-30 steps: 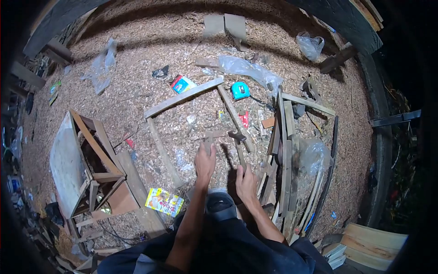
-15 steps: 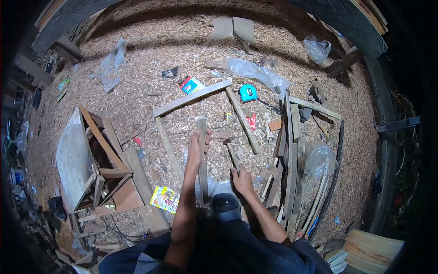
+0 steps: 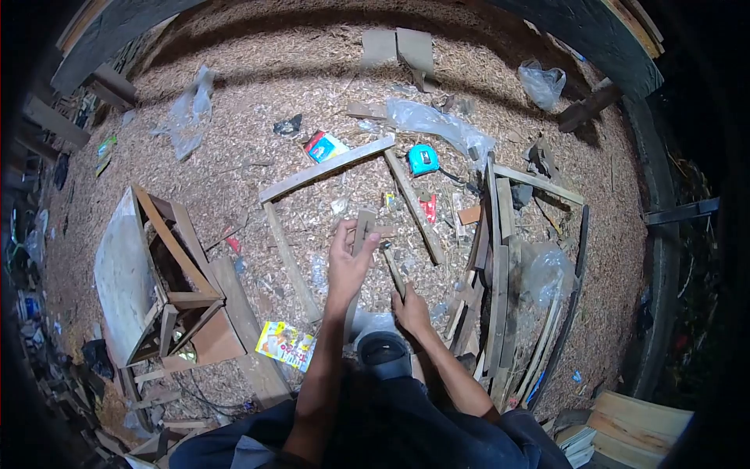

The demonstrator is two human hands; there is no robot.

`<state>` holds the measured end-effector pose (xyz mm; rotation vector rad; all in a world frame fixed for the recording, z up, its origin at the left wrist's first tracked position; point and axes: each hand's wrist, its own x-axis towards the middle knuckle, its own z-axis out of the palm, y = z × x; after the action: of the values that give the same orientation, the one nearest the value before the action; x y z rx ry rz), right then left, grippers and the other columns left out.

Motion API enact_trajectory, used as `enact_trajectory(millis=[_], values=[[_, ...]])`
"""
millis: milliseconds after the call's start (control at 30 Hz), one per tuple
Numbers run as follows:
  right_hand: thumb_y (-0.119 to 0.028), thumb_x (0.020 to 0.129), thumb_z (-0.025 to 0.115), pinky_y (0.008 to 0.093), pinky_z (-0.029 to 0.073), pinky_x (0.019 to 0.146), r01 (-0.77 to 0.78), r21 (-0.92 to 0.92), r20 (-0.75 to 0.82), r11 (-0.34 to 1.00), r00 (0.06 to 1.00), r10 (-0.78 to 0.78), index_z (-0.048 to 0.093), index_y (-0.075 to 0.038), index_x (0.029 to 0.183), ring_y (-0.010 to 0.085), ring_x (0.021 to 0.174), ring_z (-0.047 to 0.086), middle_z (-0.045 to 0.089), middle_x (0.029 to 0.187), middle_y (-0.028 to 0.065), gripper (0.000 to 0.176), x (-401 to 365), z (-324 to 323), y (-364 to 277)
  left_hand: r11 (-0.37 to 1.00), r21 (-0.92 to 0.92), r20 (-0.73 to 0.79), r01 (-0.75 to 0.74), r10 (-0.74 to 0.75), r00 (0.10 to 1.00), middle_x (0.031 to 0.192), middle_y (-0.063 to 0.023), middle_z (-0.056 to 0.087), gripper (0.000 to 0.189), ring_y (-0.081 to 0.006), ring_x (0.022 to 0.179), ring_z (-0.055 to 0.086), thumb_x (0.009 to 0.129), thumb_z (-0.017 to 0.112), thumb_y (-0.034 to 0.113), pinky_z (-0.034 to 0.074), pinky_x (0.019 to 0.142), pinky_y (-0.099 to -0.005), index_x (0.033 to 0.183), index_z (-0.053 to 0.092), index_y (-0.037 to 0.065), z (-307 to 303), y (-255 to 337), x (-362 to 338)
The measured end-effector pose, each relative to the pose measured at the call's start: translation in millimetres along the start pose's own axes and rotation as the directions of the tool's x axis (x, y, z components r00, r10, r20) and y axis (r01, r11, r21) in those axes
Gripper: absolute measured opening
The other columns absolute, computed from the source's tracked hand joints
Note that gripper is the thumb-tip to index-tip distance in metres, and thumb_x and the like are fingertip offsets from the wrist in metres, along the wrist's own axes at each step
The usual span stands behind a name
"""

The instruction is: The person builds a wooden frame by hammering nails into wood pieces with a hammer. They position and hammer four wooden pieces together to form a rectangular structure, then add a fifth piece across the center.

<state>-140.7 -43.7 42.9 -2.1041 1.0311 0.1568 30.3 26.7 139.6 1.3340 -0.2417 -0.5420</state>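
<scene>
My left hand point(image 3: 349, 266) is wrapped round a wooden strip point(image 3: 365, 219), its upper end tilted to the right. Much of the strip's lower part is hidden behind my hand and forearm. In my right hand point(image 3: 412, 313) is the handle of a hammer point(image 3: 394, 270), whose small dark head points away from me, close to the right side of the strip. A three-sided frame of wooden strips point(image 3: 328, 169) lies on the ground beyond both hands. Below and between my arms is a dark round-topped object point(image 3: 383, 349).
Wood shavings cover the ground. A teal tape measure point(image 3: 423, 159) lies beyond the frame. To the left stands a wooden box-like piece point(image 3: 180, 297); to the right, a stack of wooden strips point(image 3: 494, 297). A yellow packet point(image 3: 285, 345) and plastic bags point(image 3: 437, 125) lie about.
My left hand has turned, and the strip's top has moved right and nearer to me, tilting. The hammer in my right hand has shifted slightly left and nearer to me.
</scene>
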Motion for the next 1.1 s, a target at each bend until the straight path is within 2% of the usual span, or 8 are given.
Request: enact_trajectory(millis=[100, 200, 300, 467, 700, 800, 933, 1100], values=[[-0.029, 0.092, 0.057, 0.0577, 0.048, 0.064, 0.017, 0.018, -0.053, 1.0, 0.998, -0.016, 0.053, 0.005, 0.101, 0.0513, 0.07, 0.062, 0.061, 0.07, 0.0335, 0.036, 0, 2, 2, 0.993, 0.109, 0.045, 0.04, -0.045, 0.998, 0.08, -0.0017, 0.061, 0.026, -0.0066, 0.061, 0.053, 0.093, 0.064, 0.015, 0.045, 0.052, -0.0239, 0.115, 0.053, 0.005, 5, 23, -5], [-0.03, 0.092, 0.058, 0.0533, 0.048, 0.063, -0.001, 0.144, -0.083, 0.99, 0.996, 0.013, 0.056, 0.005, 0.096, 0.0472, 0.07, 0.064, 0.062, 0.07, 0.0302, 0.035, 0, 0, 5, 0.879, 0.42, 0.084, -0.227, 0.211, 0.974, 0.087, -0.0095, 0.067, 0.029, -0.0211, 0.069, 0.065, 0.091, 0.066, 0.017, 0.051, 0.063, -0.033, 0.113, 0.055, 0.001, 7, 25, -4], [-0.029, 0.091, 0.06, 0.0464, 0.048, 0.062, 0.006, 0.285, -0.158, 0.958, 0.987, 0.041, 0.057, 0.005, 0.088, 0.0386, 0.066, 0.064, 0.062, 0.069, 0.024, 0.034, -13, -2, 13, 0.678, 0.724, 0.263, -0.129, -0.097, 0.96, 0.105, -0.0237, 0.066, 0.041, -0.039, 0.097, 0.064, 0.089, 0.065, 0.032, 0.05, 0.081, -0.0397, 0.121, 0.056, 0.007, -2, 11, -7], [-0.023, 0.091, 0.061, 0.0369, 0.046, 0.06, -0.007, 0.417, -0.231, 0.909, 0.966, 0.114, 0.057, 0.003, 0.084, 0.0206, 0.059, 0.053, 0.055, 0.063, 0.0147, 0.027, -32, -15, 19, 0.719, 0.674, 0.459, -0.166, -0.232, 0.858, 0.1, -0.0222, 0.067, 0.045, -0.0426, 0.094, 0.063, 0.091, 0.06, 0.041, 0.049, 0.078, -0.0474, 0.122, 0.057, 0.01, -11, -21, -24], [-0.025, 0.089, 0.062, 0.0483, 0.048, 0.063, -0.004, 0.109, -0.217, 0.994, 0.976, 0.028, 0.061, 0.001, 0.092, 0.0442, 0.07, 0.064, 0.063, 0.071, 0.0252, 0.027, -37, -31, 16, 0.701, 0.708, 0.512, -0.087, -0.425, 0.746, 0.11, -0.0224, 0.065, 0.05, -0.0357, 0.101, 0.064, 0.088, 0.067, 0.036, 0.048, 0.088, -0.0384, 0.123, 0.057, 0.002, -5, -38, -35], [-0.025, 0.089, 0.062, 0.0498, 0.048, 0.063, 0.023, 0.09, -0.191, 0.996, 0.981, -0.006, 0.061, 0.0, 0.095, 0.0459, 0.068, 0.063, 0.062, 0.07, 0.0267, 0.026, -35, -31, 16, 0.824, 0.555, 0.516, -0.111, -0.236, 0.823, 0.095, -0.0168, 0.068, 0.039, -0.0357, 0.085, 0.065, 0.089, 0.065, 0.037, 0.05, 0.079, -0.0401, 0.112, 0.061, 0.006, -12, -22, -31], [-0.023, 0.088, 0.063, 0.0508, 0.048, 0.066, -0.004, 0.048, -0.227, 0.999, 0.974, 0.015, 0.061, 0.001, 0.097, 0.0454, 0.072, 0.062, 0.063, 0.073, 0.0264, 0.026, -31, -22, 18, 0.942, 0.251, 0.102, 0.222, -0.253, 0.962, 0.078, 0.0024, 0.055, 0.038, -0.0066, 0.064, 0.05, 0.092, 0.064, 0.035, 0.043, 0.056, -0.0238, 0.118, 0.055, 0.009, -32, 20, -2], [-0.02, 0.084, 0.065, 0.0485, 0.048, 0.073, 0.205, -0.177, -0.331, 0.963, 0.909, -0.254, 0.062, 0.002, 0.094, 0.0407, 0.081, 0.061, 0.062, 0.081, 0.024, 0.025, -23, -20, 21, 0.989, -0.141, -0.233, 0.043, -0.075, 0.97, 0.079, 0.0022, 0.049, 0.041, -0.0051, 0.06, 0.045, 0.098, 0.057, 0.031, 0.039, 0.052, -0.0206, 0.13, 0.042, 0.011, -71, 61, 21]])
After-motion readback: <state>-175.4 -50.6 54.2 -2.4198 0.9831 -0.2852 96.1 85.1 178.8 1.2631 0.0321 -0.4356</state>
